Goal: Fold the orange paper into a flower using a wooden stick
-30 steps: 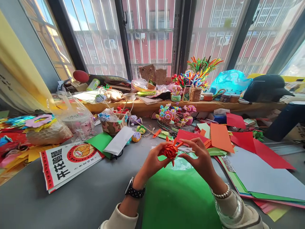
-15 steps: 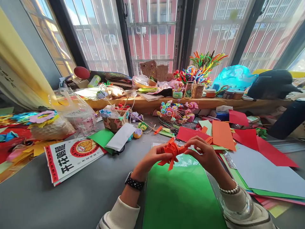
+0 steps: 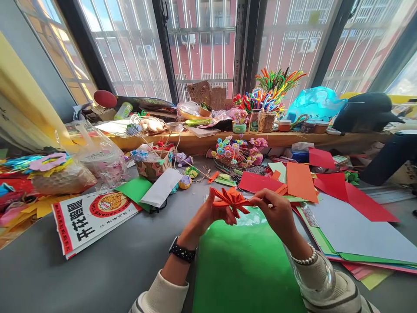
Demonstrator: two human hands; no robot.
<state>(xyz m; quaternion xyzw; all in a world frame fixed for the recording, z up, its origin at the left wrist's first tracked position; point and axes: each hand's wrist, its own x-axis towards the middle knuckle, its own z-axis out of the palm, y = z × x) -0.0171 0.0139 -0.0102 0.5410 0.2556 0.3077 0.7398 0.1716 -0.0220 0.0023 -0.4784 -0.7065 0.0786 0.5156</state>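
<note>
Both hands hold one orange paper flower up in the air, above the near middle of the grey tabletop. The left hand has its grip closed on the flower's left side. The right hand pinches a petal tip on the right side, and its grip is tight on the paper. Under the hands lies one big green sheet, at the near edge of the tabletop.

What could go wrong? The paper looks thin. If the right hand pulls too hard, a petal could rip. If the left hand squeezes too much, the folds could get squashed flat. If either grip slips, the flower could drop onto the green sheet.

Counting things: two hands, one orange flower, one green sheet. One printed paper bag lies toward the left edge. One black watch is on the left wrist and one bead bracelet on the right wrist. A pile of colored sheets sits toward the right edge; they overlap, so I cannot count them.
</note>
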